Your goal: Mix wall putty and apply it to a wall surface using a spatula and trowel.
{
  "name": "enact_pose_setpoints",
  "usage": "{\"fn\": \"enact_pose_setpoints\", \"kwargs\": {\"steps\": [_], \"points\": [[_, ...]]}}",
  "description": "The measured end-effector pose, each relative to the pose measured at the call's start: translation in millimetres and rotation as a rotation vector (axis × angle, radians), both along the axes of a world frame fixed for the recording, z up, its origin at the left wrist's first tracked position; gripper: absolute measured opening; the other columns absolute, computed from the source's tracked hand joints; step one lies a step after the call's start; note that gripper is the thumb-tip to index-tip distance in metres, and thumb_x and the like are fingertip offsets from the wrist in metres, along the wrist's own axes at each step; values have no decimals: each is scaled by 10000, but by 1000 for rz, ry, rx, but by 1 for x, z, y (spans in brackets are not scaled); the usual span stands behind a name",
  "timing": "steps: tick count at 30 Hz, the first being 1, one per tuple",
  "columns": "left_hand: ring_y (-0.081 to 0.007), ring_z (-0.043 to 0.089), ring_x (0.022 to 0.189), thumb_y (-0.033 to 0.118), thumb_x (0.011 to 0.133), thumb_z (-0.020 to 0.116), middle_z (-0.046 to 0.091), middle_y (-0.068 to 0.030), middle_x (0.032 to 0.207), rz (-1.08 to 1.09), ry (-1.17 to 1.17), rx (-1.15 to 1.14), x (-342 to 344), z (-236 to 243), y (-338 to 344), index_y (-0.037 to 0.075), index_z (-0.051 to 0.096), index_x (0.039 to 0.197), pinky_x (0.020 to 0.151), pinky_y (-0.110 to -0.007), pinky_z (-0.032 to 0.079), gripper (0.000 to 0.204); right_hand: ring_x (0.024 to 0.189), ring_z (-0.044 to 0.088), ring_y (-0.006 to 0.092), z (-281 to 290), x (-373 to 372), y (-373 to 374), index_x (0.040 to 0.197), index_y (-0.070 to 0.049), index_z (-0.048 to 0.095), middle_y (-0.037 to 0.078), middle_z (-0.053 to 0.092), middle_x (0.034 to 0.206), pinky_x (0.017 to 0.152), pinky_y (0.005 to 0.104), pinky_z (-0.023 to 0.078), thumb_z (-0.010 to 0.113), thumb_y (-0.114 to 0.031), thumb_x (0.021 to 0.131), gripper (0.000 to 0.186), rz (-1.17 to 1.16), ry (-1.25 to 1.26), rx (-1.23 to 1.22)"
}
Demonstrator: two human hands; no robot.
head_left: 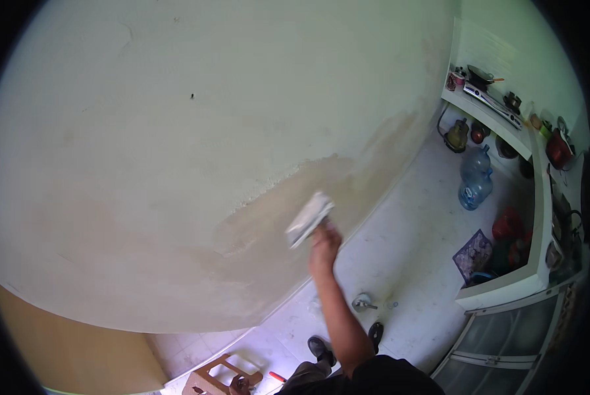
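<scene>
My right hand (325,247) is closed round the grip of a flat, pale plastering trowel (309,217), blurred by motion. The trowel's blade is at the wall (176,164); whether it touches cannot be told. Around it spreads a damp, brownish patch (275,210) with a rough, flaky upper edge. At the bottom of the view, my left hand (239,384) shows only in part, its fingers curled. It overlaps a brown stool (206,382) with an opening in its top; anything within those fingers is hidden.
Near my shoes (320,349) are a round metal object with a handle (362,303) and a red-handled tool (277,377). At right, a white counter (499,122) bears a stove (492,105) and pans, with blue water bottles (476,178) below. A tan panel (71,339) stands lower left.
</scene>
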State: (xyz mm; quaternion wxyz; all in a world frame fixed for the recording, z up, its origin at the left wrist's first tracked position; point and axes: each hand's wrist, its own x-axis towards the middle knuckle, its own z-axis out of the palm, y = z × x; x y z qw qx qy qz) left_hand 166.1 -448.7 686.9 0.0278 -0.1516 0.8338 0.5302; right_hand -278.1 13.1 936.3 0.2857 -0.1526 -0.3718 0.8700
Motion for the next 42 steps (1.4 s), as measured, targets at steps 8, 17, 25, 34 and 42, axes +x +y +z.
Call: {"fn": "enact_pose_setpoints", "kwargs": {"steps": [8,17,25,34,42], "points": [[-188,719,933,76,997,616,703,-98,1157,-13,-16,79,39,-10,15,22,543,1416,688,-315,639,429,952,635,151,-57,-110,187,1139,76,704,90,722,1043,868,311,518,721,-185,1032,283,-453,83,464],[-169,723,946,61,1025,548,710,-117,1232,23,-62,48,63,11,31,42,484,1530,680,-285,633,509,987,653,184,-88,-148,214,1160,60,709,96,703,1098,883,326,536,715,-79,1009,205,-488,86,812],[-183,725,959,76,1017,589,704,-128,1245,-111,-8,100,40,-5,30,37,522,1480,701,-307,642,470,1086,632,138,-100,-80,141,1182,86,685,84,709,1175,935,314,534,660,-24,1031,189,-10,133,268],[-186,700,960,80,1009,598,693,-101,1204,-84,-249,24,26,24,70,48,511,1493,719,-323,631,493,1180,637,170,-132,-175,307,1376,97,608,120,682,1320,1025,314,491,593,-44,1071,337,-187,106,65],[-189,700,956,48,990,590,695,-100,1206,49,-290,88,2,57,96,68,512,1494,713,-323,629,511,996,664,141,-121,-201,287,1274,82,683,89,733,1174,929,288,519,686,-125,1049,306,-300,39,342]]}}
